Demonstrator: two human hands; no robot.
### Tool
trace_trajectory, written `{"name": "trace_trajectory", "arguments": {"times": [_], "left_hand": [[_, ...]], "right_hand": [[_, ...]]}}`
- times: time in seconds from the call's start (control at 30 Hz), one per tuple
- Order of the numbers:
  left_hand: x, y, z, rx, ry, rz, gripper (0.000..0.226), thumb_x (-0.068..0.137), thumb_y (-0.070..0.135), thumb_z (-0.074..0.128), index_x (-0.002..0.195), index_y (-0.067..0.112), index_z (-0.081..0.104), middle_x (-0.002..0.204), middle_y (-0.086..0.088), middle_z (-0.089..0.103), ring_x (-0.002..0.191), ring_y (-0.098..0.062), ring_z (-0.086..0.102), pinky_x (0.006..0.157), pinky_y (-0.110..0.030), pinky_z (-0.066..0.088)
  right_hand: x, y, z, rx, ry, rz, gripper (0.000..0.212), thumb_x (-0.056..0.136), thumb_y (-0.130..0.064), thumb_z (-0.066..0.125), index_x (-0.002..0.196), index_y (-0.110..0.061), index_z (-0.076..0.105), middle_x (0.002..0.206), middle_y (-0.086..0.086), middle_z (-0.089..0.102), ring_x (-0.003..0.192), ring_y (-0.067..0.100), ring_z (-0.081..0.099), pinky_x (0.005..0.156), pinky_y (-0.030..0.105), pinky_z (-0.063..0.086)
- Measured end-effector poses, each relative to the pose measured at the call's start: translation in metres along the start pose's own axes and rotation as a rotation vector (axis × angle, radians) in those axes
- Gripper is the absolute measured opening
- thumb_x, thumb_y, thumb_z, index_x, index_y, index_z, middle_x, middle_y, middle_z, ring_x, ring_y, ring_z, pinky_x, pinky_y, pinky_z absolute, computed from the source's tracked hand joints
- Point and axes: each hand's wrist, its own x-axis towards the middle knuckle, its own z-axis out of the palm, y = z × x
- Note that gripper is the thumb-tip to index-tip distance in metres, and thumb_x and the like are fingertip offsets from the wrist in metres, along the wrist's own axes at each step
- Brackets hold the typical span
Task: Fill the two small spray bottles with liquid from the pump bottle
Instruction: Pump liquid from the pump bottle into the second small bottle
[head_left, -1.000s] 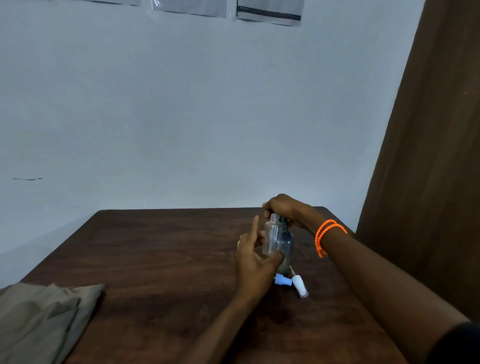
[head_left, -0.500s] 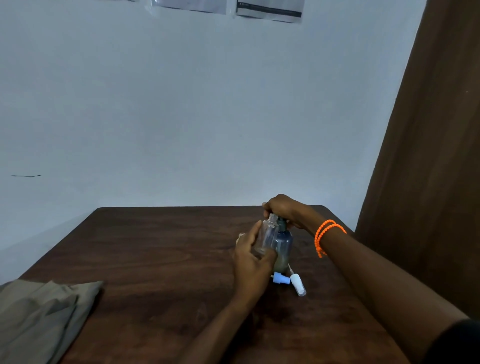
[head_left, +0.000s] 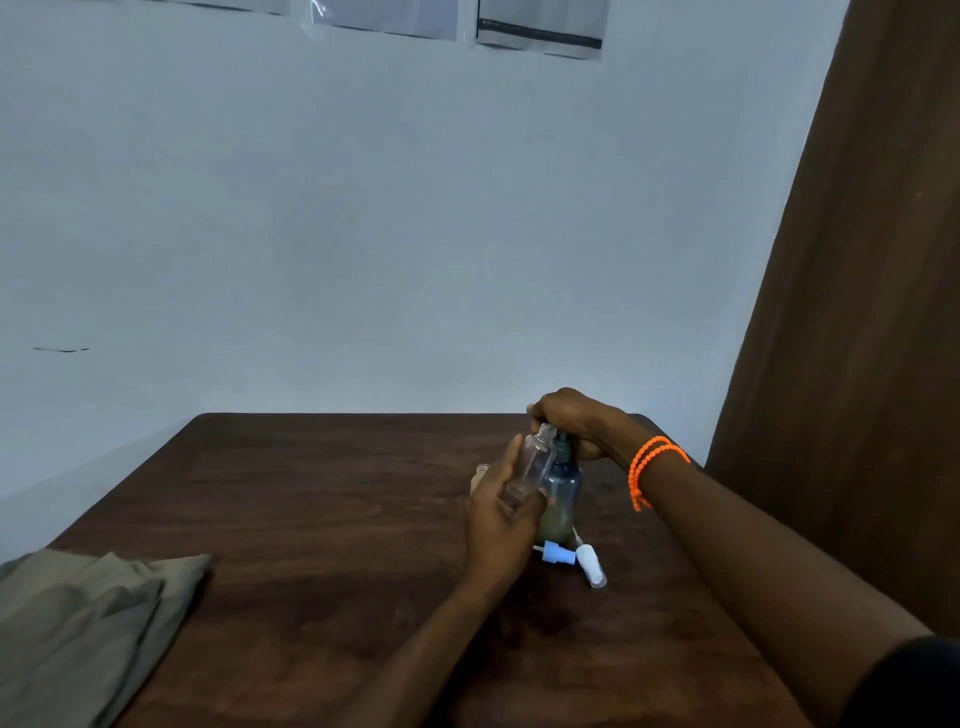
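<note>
A: How far is the filling, do you think?

B: I judge it is in the first half. On the dark wooden surface (head_left: 322, 519) stands the pump bottle (head_left: 563, 491), bluish and half see-through, with a yellowish liquid low in its bottom part. The right hand (head_left: 574, 421) is clenched over the pump head, so the head itself is hidden.

A: And the left hand?

B: The left hand (head_left: 501, 514) grasps a clear small spray bottle (head_left: 532, 462), tilted, with its open neck up close to the pump head. I cannot tell if the spout touches the neck, the fingers cover it. This bottle looks nearly empty; if some liquid is already inside, it is too little to see.

A: Where is the second one?

B: Behind the left hand something pale shows, with a small neck (head_left: 483, 469). It may be the second spray bottle, but most of it is hidden, and I cannot say what is in it.

A: So the tops are off?

B: Yes, at least one. A blue spray top (head_left: 558, 555) and a white cap (head_left: 592, 565) lie just beside the pump bottle's base, toward the person. What is left, in my judgement: pump the liquid in, fill the other bottle, and put the tops on again.
</note>
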Motion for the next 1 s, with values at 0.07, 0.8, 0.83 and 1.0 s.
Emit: {"name": "trace_trajectory", "arguments": {"times": [0.07,0.8,0.83,1.0], "left_hand": [[-0.001,0.001,0.002,-0.027,-0.026,-0.001,0.07,0.087,-0.003,0.067,0.147,0.03,0.052,0.135,0.017,0.065,0.131,-0.009,0.058,0.109,-0.05,0.05],[-0.012,-0.001,0.001,-0.366,-0.311,-0.162,0.058,0.095,0.007,0.069,0.148,0.023,0.05,0.145,0.005,0.061,0.134,-0.014,0.057,0.099,-0.029,0.051],[-0.011,-0.002,0.001,-0.427,-0.324,-0.197,0.058,0.095,0.007,0.068,0.148,0.022,0.05,0.145,0.002,0.061,0.131,-0.016,0.058,0.095,-0.03,0.052],[-0.011,-0.003,0.003,-0.707,-0.371,-0.354,0.054,0.096,0.002,0.06,0.148,0.016,0.049,0.147,-0.005,0.059,0.135,-0.023,0.056,0.103,-0.038,0.052]], "right_hand": [[-0.004,-0.001,-0.003,-0.006,-0.002,0.013,0.021,0.099,-0.017,0.048,0.08,-0.007,0.05,0.059,0.009,0.049,0.042,0.018,0.05,0.049,0.026,0.047],[-0.035,0.017,-0.019,-0.119,0.034,-0.009,0.026,0.101,-0.023,0.047,0.079,-0.01,0.05,0.061,0.007,0.052,0.048,0.02,0.049,0.054,0.026,0.042],[-0.036,0.017,-0.019,-0.13,0.037,-0.02,0.024,0.1,-0.022,0.047,0.08,-0.01,0.051,0.063,0.008,0.051,0.05,0.021,0.048,0.058,0.03,0.042],[-0.03,0.019,-0.016,-0.231,0.086,-0.054,0.025,0.098,-0.021,0.048,0.076,-0.011,0.05,0.068,0.009,0.051,0.056,0.023,0.046,0.056,0.03,0.039]]}}
